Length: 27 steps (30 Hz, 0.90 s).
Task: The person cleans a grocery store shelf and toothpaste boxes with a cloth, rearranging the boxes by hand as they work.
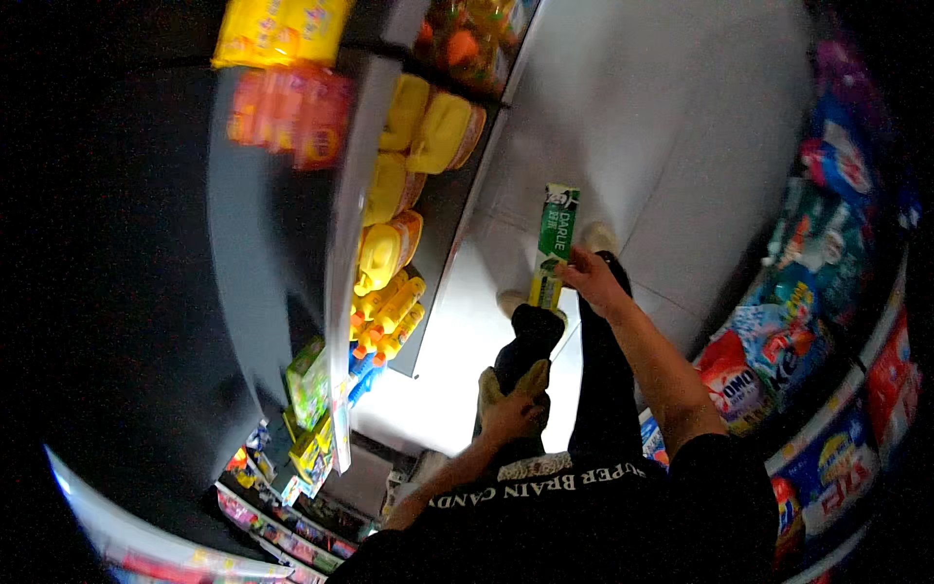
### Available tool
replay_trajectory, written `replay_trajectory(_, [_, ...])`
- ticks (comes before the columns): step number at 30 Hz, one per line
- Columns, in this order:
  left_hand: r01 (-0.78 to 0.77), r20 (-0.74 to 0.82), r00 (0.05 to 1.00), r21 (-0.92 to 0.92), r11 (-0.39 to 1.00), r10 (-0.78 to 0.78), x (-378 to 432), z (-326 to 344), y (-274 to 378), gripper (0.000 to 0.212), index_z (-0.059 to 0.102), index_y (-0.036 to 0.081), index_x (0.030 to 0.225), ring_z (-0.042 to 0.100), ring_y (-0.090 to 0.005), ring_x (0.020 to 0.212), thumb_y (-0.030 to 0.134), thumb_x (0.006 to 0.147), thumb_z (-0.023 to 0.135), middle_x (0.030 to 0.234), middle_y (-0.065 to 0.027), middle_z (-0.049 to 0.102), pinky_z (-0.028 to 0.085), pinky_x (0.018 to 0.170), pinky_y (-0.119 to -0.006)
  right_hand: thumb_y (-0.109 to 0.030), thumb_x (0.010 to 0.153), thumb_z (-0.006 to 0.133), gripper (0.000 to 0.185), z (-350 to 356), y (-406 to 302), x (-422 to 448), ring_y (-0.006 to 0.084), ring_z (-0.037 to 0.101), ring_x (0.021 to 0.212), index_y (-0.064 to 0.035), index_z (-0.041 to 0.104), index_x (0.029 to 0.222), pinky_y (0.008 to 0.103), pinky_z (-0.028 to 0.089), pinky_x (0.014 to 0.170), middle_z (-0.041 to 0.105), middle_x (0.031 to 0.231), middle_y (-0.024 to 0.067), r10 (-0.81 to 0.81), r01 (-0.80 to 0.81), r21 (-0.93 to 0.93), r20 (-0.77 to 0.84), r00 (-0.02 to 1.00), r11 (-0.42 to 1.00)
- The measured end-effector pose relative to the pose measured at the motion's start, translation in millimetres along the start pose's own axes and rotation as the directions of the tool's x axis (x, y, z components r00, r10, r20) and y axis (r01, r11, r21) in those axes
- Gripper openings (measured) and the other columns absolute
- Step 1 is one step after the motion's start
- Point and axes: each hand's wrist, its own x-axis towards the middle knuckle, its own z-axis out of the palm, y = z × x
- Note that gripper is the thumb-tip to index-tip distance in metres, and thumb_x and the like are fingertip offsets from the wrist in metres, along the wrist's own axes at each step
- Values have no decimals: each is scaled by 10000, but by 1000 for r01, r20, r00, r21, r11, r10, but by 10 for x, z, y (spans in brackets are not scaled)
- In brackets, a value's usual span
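Note:
A long green, white and yellow Darlie toothpaste box (pixel 553 244) is held near its middle by my right hand (pixel 595 281), with the fingers on its right edge. Its yellow lower end lies just above a dark shape, perhaps my trouser leg. My left hand (pixel 511 416) is lower and to the left, in front of dark cloth. Its fingertips look tan, perhaps from a glove; whether it grips anything is unclear. My light shoe (pixel 600 237) shows on the floor beyond the box.
Shelves on the left hold yellow bottles (pixel 387 255), red packs (pixel 292 113) and yellow packs (pixel 281 29). A green pack (pixel 308 383) sits lower down. Detergent bags (pixel 737 387) line the right side. Between them runs a grey tiled floor (pixel 657 109).

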Motion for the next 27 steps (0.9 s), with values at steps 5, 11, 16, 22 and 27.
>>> replay_trajectory(5, [-14, 476, 880, -2, 1000, 13, 5, -1070, 188, 266, 582, 115, 952, 560, -280, 799, 303, 788, 487, 874, -161, 580, 435, 684, -384, -158, 829, 499, 355, 486, -1159, -1189, 219, 493, 982, -24, 403, 1144, 377, 404, 867, 496, 1073, 101, -136, 134, 276, -11, 991, 952])
replay_trajectory(11, [-109, -112, 993, -786, 609, 33, -630, -2437, 951, 205, 512, 32, 972, 549, -124, 740, 152, 806, 516, 791, -58, 577, 423, 671, -253, -158, 828, 492, 325, 1233, -2052, -2290, 195, 503, 963, -20, 424, 1114, 358, 401, 873, 506, 1048, 90, -381, 359, 270, 33, 924, 893])
replay_trajectory(16, [-272, -311, 950, -790, 549, 23, -1110, -3175, 1100, 450, 337, 24, 1187, 543, -136, 791, 106, 786, 524, 836, -91, 562, 419, 695, -256, -164, 815, 511, 303, 1861, -2317, -2686, 172, 520, 916, -22, 453, 1077, 342, 427, 816, 527, 1006, 71, -512, 451, 253, 295, 807, 856])
replay_trajectory(22, [-389, -552, 826, -705, 593, -113, -1541, -3553, 1300, 314, 446, 3, 1058, 533, -104, 749, 123, 782, 536, 808, -64, 564, 414, 676, -234, -96, 805, 517, 297, 2310, -2656, -3014, 111, 496, 903, -22, 452, 1085, 277, 385, 818, 526, 1010, 24, -527, 630, 11, 559, 640, 777])
replay_trajectory(27, [-421, -572, 810, -717, 555, -126, -1574, -3685, 1325, 267, 485, 34, 1032, 533, -96, 749, 136, 789, 528, 817, -46, 569, 409, 694, -226, -41, 717, 595, 421, 2495, -3379, -3267, 185, 526, 870, -16, 434, 1105, 285, 424, 745, 544, 951, 110, -587, 835, -534, 636, 500, 132])
